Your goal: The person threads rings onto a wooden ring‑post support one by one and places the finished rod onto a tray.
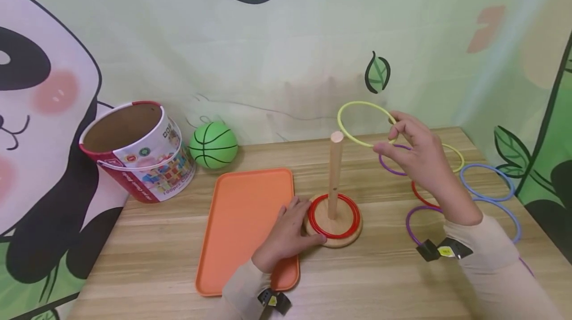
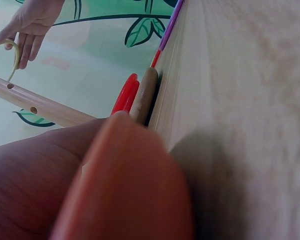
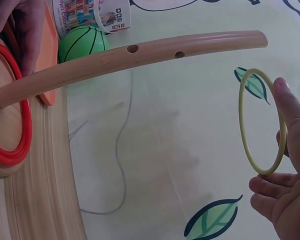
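Note:
A yellow ring is pinched at its right side between the thumb and fingers of my right hand. It hangs in the air at about the height of the tip of a wooden post. In the right wrist view the yellow ring stands just beyond the post's end, not around it. Red rings lie around the post's foot on the round base. My left hand holds the base's left edge, thumb at the front and fingers behind.
An orange tray lies under and beside the left hand. Behind it are a green ball and a block bucket. On the table's right lie blue, purple, red and yellow rings.

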Available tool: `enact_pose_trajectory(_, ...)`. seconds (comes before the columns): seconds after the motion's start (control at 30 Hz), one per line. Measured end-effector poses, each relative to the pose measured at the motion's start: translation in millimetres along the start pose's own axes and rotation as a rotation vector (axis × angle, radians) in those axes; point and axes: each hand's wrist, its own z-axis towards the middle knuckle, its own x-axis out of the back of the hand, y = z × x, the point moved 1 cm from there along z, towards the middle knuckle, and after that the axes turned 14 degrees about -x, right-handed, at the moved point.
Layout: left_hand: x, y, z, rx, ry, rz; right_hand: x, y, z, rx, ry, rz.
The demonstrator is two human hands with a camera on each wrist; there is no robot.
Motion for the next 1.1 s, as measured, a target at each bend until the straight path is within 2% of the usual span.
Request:
enact_pose_trajectory(0.2, 0.4, -0.2, -0.7, 0.001, 0.003, 0.001, 2, -7, 2, 0.042, 0.003, 0.027)
enact_pose_trajectory(0.77, 1.1, 0.0, -1.3, -0.001, 0.004, 0.0, -1, -34, -4, 0.073, -0.05, 0.108)
enact_pose_trajectory(1.1, 0.6, -0.9, -1.6, -0.003, 0.005, 0.001, -7, -39, -10, 0.123, -0.046, 0.057)
